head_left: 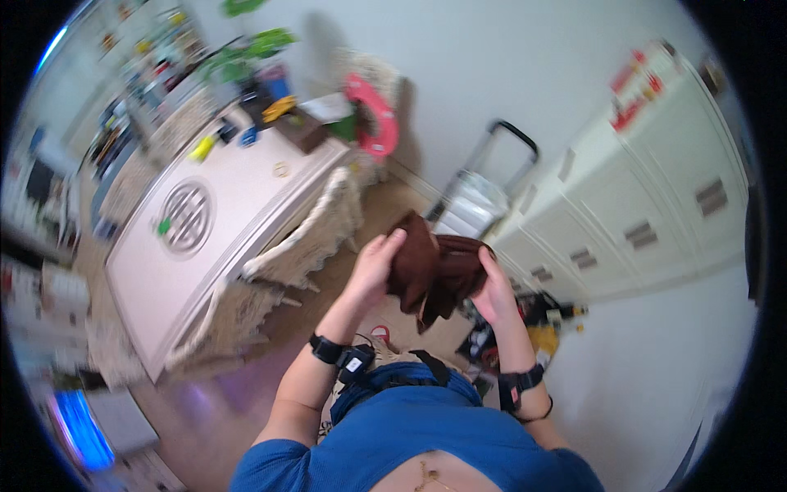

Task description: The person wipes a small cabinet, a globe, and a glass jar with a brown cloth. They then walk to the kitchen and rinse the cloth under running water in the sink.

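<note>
A dark brown piece of soft fabric (414, 266) hangs in front of my body, bunched and folded, its lower corner drooping. What kind of fabric article it is cannot be made out. My left hand (377, 264) grips its left side, thumb on top. On the opposite side, my right hand (495, 293) is closed on the fabric's edge, with the thumb pointing up. The fingers of both hands are partly hidden behind the fabric.
To the left stands a pale table (238, 193) with carved-looking chairs (307, 234) along its near side. A folding cart (471, 201) leans by the wall. White cabinets (611, 209) line the right. Bags and bottles (545, 320) lie on the floor near my right forearm.
</note>
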Demonstrator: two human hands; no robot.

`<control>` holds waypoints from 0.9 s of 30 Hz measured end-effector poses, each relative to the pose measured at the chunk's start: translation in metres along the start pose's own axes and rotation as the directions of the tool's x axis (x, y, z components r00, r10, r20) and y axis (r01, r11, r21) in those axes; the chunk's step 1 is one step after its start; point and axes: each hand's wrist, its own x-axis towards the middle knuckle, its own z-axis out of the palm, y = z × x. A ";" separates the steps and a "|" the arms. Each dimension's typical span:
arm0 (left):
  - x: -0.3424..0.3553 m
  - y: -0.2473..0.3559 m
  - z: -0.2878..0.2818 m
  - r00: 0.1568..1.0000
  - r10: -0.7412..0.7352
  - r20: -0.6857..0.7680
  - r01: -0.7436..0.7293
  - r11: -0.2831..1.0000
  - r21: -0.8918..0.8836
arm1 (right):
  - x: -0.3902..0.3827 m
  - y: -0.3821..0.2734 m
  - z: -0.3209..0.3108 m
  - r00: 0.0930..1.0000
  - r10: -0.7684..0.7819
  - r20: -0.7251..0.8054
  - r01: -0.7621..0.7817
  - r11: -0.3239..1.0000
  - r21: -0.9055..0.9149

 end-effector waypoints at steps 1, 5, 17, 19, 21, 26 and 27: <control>-0.007 -0.009 -0.005 0.998 0.060 0.005 -0.060 0.997 -0.054 | 0.001 0.005 -0.002 1.000 0.002 -0.008 -0.003 1.000 -0.025; -0.045 -0.044 -0.023 0.980 0.178 -0.088 -0.190 0.969 -0.156 | 0.004 0.031 -0.022 0.994 0.095 0.058 -0.078 0.965 -0.251; -0.170 -0.112 -0.084 0.727 0.488 -0.483 -0.310 0.861 0.404 | -0.020 0.110 -0.005 0.691 0.688 0.223 -0.583 0.712 -0.390; -0.184 -0.110 -0.083 0.621 0.574 -0.534 -0.287 0.800 0.527 | -0.031 0.129 0.025 0.592 0.749 0.299 -0.610 0.658 -0.441; -0.189 -0.105 -0.078 0.476 0.784 -0.398 -0.344 0.583 0.736 | -0.034 0.149 0.053 0.514 0.774 0.370 -0.622 0.633 -0.460; -0.245 -0.089 -0.089 0.459 0.817 -0.349 -0.254 0.497 0.830 | -0.049 0.210 0.098 0.590 0.665 0.458 -0.358 0.724 -0.590; -0.261 -0.091 -0.107 0.438 0.821 -0.367 -0.241 0.500 0.832 | -0.054 0.226 0.097 0.581 0.673 0.457 -0.244 0.680 -0.691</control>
